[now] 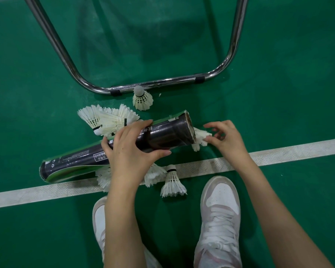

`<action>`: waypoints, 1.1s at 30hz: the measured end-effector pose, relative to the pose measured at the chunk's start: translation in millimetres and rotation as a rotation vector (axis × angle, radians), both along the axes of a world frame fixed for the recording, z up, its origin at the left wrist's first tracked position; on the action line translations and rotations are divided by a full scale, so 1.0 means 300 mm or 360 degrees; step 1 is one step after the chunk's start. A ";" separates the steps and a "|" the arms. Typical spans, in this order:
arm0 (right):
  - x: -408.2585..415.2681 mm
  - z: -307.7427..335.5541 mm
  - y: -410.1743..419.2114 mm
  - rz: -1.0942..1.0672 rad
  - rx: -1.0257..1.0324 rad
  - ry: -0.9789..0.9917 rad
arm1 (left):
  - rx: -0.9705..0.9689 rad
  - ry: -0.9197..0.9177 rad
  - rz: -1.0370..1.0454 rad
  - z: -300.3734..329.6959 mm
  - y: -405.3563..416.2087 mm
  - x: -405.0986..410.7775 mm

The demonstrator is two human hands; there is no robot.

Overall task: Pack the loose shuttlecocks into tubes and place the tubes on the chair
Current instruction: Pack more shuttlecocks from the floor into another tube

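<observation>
Head view looks down on a dark cardboard shuttlecock tube (124, 149) lying slantwise over the green court floor (278, 74), and everything else is placed from that tube. Left hand (132, 149) is wrapped over the tube's middle, thumb on the near side and fingers on the far side, holding it steady. Right hand (223, 139) sits just off the tube's open mouth, pinching the skirt of a feather shuttlecock (200, 137) whose front part is already inside. Loose shuttlecocks remain: a cluster (106, 119) beyond the tube's middle, one alone (142, 98) farther beyond it against the chair's chrome leg frame (159, 83), one (173, 182) on the near side on the white court line (46, 192), and others partly hidden under the left wrist. Two pale sneakers (219, 215) stand nearest the camera.

The likely trouble is at the mouth: pushed in crooked or squeezed too hard, the feathers could catch on the rim and bend or snap. If the left grip loosens, the tube may roll onto the shuttlecocks beneath it and crush them
</observation>
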State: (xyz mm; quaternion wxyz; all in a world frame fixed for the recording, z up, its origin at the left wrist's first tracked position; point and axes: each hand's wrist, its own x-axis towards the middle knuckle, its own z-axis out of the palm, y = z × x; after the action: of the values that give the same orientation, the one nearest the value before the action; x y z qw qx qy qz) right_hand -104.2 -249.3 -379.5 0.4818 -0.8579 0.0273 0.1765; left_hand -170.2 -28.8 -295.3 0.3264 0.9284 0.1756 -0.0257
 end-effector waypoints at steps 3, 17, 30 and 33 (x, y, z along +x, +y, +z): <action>0.006 -0.004 -0.002 -0.0083 -0.0043 -0.0048 | -0.0002 -0.0005 0.0002 -0.001 0.000 0.000; -0.010 0.027 0.020 -0.0030 0.0340 0.0174 | 0.0004 0.0003 0.0002 -0.006 -0.007 -0.003; 0.012 0.056 0.064 -0.0241 0.0294 -0.0120 | 0.0025 0.0036 -0.0019 -0.013 -0.006 -0.003; -0.001 0.113 0.032 -0.0275 0.0379 -0.0213 | 0.0029 0.0048 -0.0014 -0.013 -0.010 0.000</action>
State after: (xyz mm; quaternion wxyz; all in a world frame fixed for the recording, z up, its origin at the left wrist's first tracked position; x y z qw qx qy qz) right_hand -104.4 -239.7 -345.5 0.5942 -0.7991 0.0476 0.0787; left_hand -170.3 -31.8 -299.3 0.3153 0.9316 0.1767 -0.0395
